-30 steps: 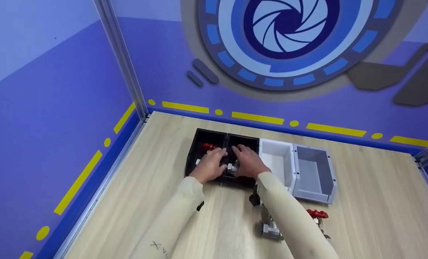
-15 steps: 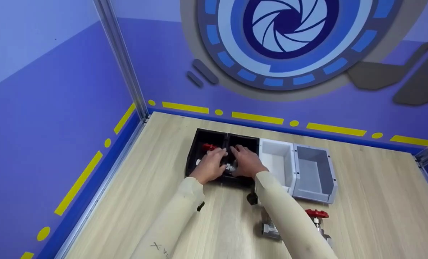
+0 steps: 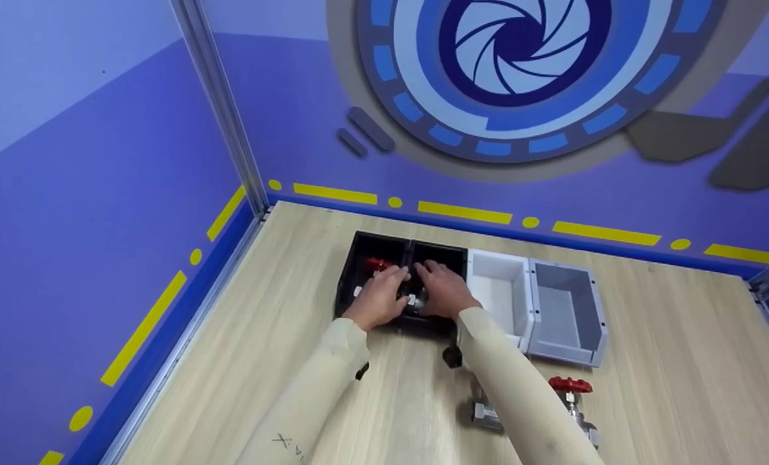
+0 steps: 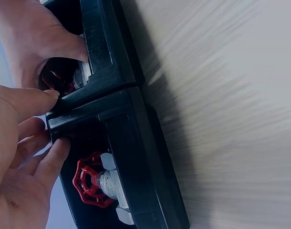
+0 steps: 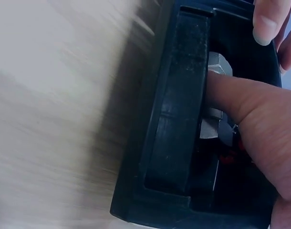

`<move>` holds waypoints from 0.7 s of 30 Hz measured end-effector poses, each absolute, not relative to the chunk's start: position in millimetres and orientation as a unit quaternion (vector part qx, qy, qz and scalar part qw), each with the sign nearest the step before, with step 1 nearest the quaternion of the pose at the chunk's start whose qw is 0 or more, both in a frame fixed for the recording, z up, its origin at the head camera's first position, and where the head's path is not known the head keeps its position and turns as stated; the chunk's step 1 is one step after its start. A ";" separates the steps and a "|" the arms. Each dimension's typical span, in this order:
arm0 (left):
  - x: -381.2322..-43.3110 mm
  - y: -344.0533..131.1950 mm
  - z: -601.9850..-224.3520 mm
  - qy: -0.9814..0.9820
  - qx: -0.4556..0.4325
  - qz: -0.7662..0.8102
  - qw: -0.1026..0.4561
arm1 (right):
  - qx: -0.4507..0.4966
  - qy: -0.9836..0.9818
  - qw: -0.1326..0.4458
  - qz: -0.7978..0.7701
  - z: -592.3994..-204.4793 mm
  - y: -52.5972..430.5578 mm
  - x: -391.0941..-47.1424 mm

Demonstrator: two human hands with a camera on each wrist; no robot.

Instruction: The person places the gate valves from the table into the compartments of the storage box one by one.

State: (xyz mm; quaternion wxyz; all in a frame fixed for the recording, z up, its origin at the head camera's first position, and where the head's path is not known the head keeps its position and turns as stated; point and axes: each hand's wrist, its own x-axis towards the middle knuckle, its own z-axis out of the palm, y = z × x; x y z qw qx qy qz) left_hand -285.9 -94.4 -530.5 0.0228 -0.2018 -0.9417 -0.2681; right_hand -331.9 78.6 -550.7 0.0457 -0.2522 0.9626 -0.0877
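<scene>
The left hand (image 3: 380, 297) pinches the touching side walls (image 4: 83, 110) between the left black plastic bin (image 4: 140, 160), where a silver metal valve (image 4: 111, 185) with a round red handwheel (image 4: 93, 180) lies, and the right black plastic bin (image 5: 176, 105), inside which the right hand (image 3: 446, 292) grips another silver metal valve (image 5: 219, 64).
</scene>
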 end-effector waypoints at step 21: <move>-285.0 -94.0 -530.6 -0.944 -0.199 -0.262 0.036 | -0.237 0.961 0.054 -0.131 -539.5 74.2 -324.8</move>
